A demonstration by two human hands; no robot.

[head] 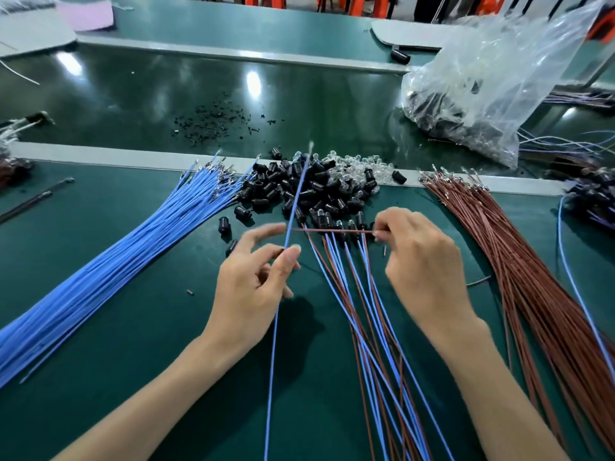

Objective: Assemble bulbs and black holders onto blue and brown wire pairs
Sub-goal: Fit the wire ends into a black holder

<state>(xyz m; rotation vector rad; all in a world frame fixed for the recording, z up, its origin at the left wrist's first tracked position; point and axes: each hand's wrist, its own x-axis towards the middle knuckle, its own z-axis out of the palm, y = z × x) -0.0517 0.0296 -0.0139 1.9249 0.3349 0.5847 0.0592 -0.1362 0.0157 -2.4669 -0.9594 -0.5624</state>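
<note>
I pinch a single blue wire [293,212] between the thumb and finger of my left hand [253,281]; it stands nearly upright, its tip over the parts pile. My right hand [422,261] pinches a brown wire [332,230] that lies level, its free end touching or just beside the blue one. Under my hands, finished blue-and-brown pairs [372,311] fan toward me on the green counter [133,327]. Just beyond lie black holders [299,191] with clear bulbs [359,164] behind them. A bundle of blue wires [116,267] lies left, a bundle of brown wires [532,277] right, and a plastic bag [482,88] sits far right.
</note>
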